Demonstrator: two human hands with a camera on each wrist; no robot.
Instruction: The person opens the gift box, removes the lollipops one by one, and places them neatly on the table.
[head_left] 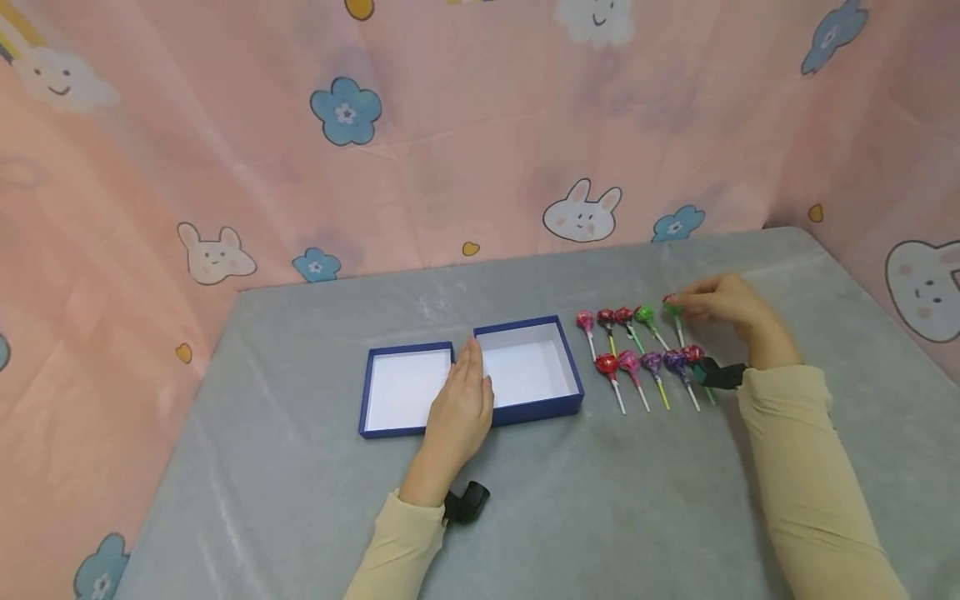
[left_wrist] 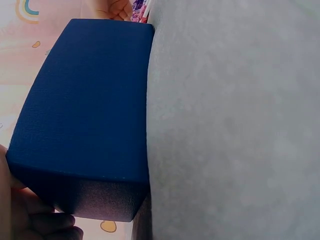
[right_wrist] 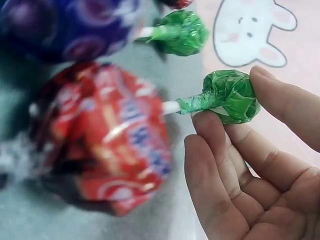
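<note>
My left hand point(head_left: 461, 408) lies along the left wall of the deeper blue box point(head_left: 537, 408), white inside. Its fingers run outside that wall, while the thumb comes over the box's edge; the left wrist view shows the blue side wall point(left_wrist: 85, 100) with fingers point(left_wrist: 45, 220) at its near end. In the right wrist view, my right hand point(right_wrist: 265, 185) pinches a green-wrapped lollipop point(right_wrist: 232, 97) by its head, thumb on one side and fingertips below. That lollipop stands at the far right end of the back row, its white stick point(head_left: 680, 333) pointing toward me.
A shallower blue-rimmed box part point(head_left: 405, 350) lies left of the deeper one. Right of the boxes, wrapped lollipops form two rows, among them a pink one point(head_left: 585, 320), another green one point(head_left: 644, 314) and a purple one point(head_left: 652, 362). A patterned pink curtain point(head_left: 450, 167) hangs behind the grey table.
</note>
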